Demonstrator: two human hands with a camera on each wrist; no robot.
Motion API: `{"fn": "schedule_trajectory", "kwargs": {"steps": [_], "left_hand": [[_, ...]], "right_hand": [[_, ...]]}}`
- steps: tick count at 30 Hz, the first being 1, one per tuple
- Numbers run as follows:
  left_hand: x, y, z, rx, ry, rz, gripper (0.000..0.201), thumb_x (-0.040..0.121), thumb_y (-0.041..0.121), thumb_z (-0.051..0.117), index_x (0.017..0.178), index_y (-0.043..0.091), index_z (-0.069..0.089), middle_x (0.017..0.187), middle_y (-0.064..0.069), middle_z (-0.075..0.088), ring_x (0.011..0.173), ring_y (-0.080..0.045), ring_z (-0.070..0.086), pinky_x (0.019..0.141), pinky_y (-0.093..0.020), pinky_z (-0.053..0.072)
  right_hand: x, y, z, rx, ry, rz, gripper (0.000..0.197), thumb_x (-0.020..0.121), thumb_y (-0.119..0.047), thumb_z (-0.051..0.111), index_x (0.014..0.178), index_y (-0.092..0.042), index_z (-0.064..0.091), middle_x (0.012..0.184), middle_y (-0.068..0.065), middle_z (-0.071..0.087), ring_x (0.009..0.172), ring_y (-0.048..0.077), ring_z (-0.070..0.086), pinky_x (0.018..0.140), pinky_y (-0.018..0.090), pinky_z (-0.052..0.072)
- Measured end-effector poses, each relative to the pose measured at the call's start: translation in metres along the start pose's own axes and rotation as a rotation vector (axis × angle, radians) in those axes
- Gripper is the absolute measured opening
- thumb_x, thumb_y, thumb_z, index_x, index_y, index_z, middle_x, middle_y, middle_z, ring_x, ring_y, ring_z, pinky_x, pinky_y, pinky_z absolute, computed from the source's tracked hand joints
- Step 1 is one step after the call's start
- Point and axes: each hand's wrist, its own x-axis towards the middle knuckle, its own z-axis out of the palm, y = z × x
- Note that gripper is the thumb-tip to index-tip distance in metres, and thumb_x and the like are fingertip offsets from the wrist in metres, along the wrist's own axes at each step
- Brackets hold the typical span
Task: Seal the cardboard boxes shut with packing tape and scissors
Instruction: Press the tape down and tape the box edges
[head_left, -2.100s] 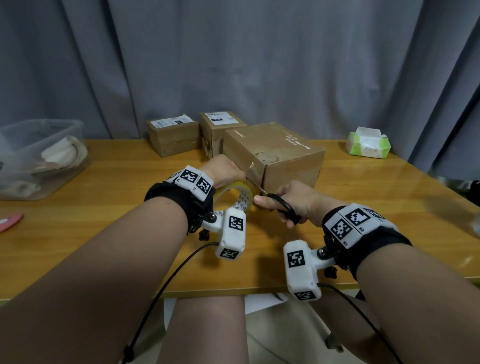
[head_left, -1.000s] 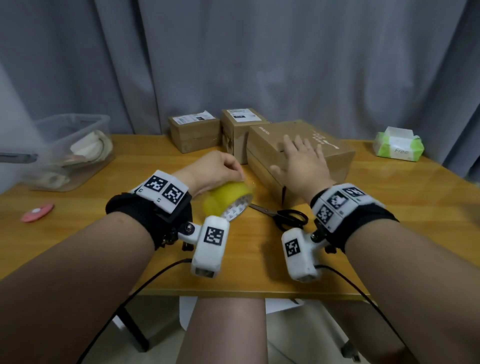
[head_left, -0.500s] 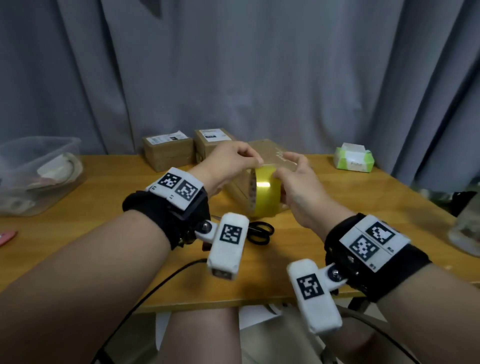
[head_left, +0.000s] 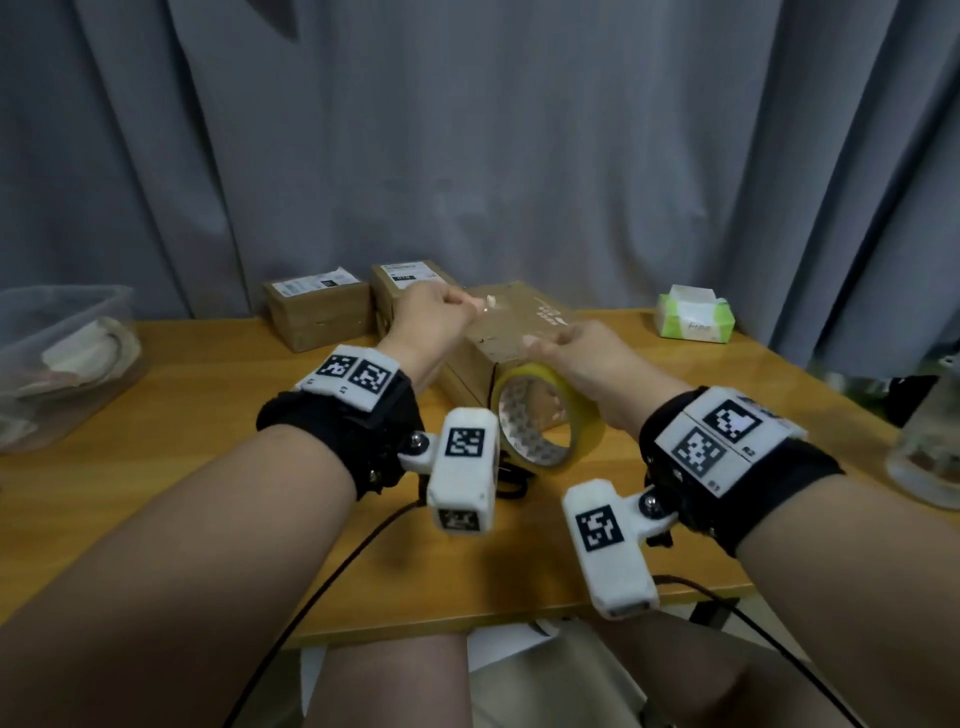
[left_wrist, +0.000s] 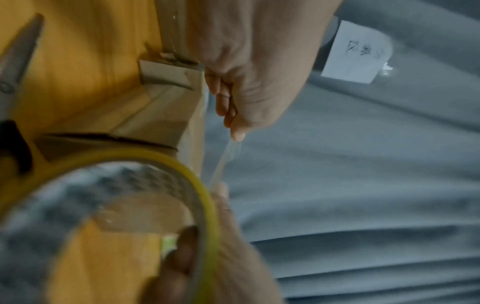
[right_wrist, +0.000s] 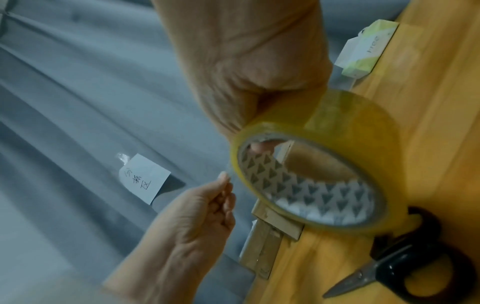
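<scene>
A yellow-edged roll of clear packing tape (head_left: 545, 421) hangs over the table in front of the large cardboard box (head_left: 524, 325). My right hand (head_left: 540, 345) grips the roll from above, fingers through its core (right_wrist: 262, 147). To the left and above the box, my left hand (head_left: 470, 306) pinches the free tape end, and a clear strip (left_wrist: 226, 156) stretches from it to the roll (left_wrist: 130, 185). Black-handled scissors (right_wrist: 402, 263) lie on the table under the roll, mostly hidden in the head view.
Two smaller labelled boxes (head_left: 317, 312) (head_left: 405, 280) stand behind the large one by the grey curtain. A clear plastic bin (head_left: 62, 364) sits far left, a green tissue pack (head_left: 693, 314) back right, a glass container (head_left: 930, 441) at the right edge.
The scissors went from my right hand to the table. The roll passed from left hand to right. My left hand now draws the tape end up and left, away from the roll.
</scene>
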Motion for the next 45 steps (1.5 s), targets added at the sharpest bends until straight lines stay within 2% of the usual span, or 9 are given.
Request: {"fn": "schedule_trajectory", "kwargs": {"steps": [3,8,14,20,24,29,37,42,45], "left_hand": [[0.006,-0.019,0.002,0.112,-0.029,-0.015,0.019,0.088,0.015,0.065,0.069,0.013,0.062,0.078,0.005,0.06,0.083,-0.009,0.057,0.086,-0.026,0.045],[0.025,-0.029,0.01,0.215,-0.026,0.008,0.022,0.087,0.021,0.066,0.065,0.018,0.063,0.081,-0.001,0.065,0.09,-0.02,0.062,0.089,-0.031,0.048],[0.033,-0.036,0.015,0.284,-0.053,0.009,0.024,0.091,0.016,0.06,0.079,-0.004,0.067,0.08,-0.011,0.059,0.076,-0.02,0.054,0.083,-0.023,0.041],[0.03,-0.041,0.018,0.304,0.0,0.027,0.025,0.093,0.014,0.058,0.068,0.008,0.058,0.08,-0.01,0.057,0.076,-0.02,0.053,0.087,-0.024,0.043],[0.034,-0.041,0.022,0.307,0.0,0.041,0.025,0.093,0.016,0.057,0.069,0.01,0.056,0.08,-0.006,0.058,0.08,-0.019,0.054,0.09,-0.027,0.044],[0.042,-0.042,0.025,0.368,-0.003,0.071,0.019,0.093,0.017,0.058,0.076,0.008,0.06,0.087,-0.004,0.059,0.083,-0.015,0.053,0.079,-0.022,0.041],[0.048,-0.045,0.026,0.445,0.005,0.099,0.012,0.093,0.015,0.056,0.085,0.007,0.061,0.09,-0.006,0.06,0.082,-0.016,0.053,0.076,-0.028,0.046],[0.05,-0.047,0.029,0.537,0.013,0.09,0.016,0.09,0.015,0.06,0.098,0.001,0.064,0.13,-0.014,0.041,0.109,-0.023,0.053,0.1,-0.025,0.036],[0.05,-0.043,0.025,0.54,0.049,0.031,0.045,0.085,0.02,0.068,0.121,0.001,0.047,0.137,-0.016,0.026,0.118,-0.027,0.043,0.102,-0.027,0.032]], "right_hand": [[0.01,0.007,0.005,-0.065,0.094,0.018,0.033,0.086,-0.035,0.069,0.069,-0.013,0.052,0.068,0.007,0.053,0.063,0.025,0.054,0.064,0.041,0.054],[0.023,0.009,0.006,-0.102,0.232,-0.054,0.036,0.083,-0.033,0.072,0.06,-0.018,0.049,0.062,-0.003,0.05,0.069,0.018,0.051,0.063,0.028,0.04],[0.033,-0.003,0.009,-0.265,0.178,0.007,0.028,0.084,-0.029,0.067,0.069,-0.016,0.048,0.066,-0.001,0.049,0.071,0.02,0.052,0.056,0.025,0.037],[0.036,-0.008,0.012,-0.342,0.151,0.04,0.026,0.087,-0.028,0.064,0.07,-0.013,0.05,0.064,-0.002,0.046,0.054,0.01,0.042,0.043,0.023,0.027],[0.036,-0.009,0.012,-0.376,0.144,0.06,0.017,0.089,-0.028,0.061,0.086,-0.013,0.053,0.068,-0.003,0.045,0.057,0.011,0.041,0.044,0.023,0.027],[0.037,-0.005,0.011,-0.237,0.141,0.035,0.027,0.089,-0.024,0.062,0.067,-0.016,0.047,0.067,-0.002,0.047,0.058,0.012,0.045,0.046,0.024,0.031],[0.037,-0.01,0.006,-0.17,0.141,-0.001,0.021,0.086,-0.022,0.063,0.07,-0.016,0.052,0.065,-0.002,0.052,0.062,0.015,0.052,0.059,0.028,0.047],[0.037,-0.011,0.009,-0.208,0.111,0.018,0.02,0.086,-0.022,0.064,0.071,-0.017,0.051,0.069,-0.002,0.051,0.074,0.02,0.055,0.059,0.027,0.044],[0.037,-0.007,0.009,-0.233,0.111,0.019,0.026,0.089,-0.021,0.061,0.067,-0.021,0.045,0.068,-0.006,0.044,0.069,0.016,0.047,0.061,0.024,0.036]]}}
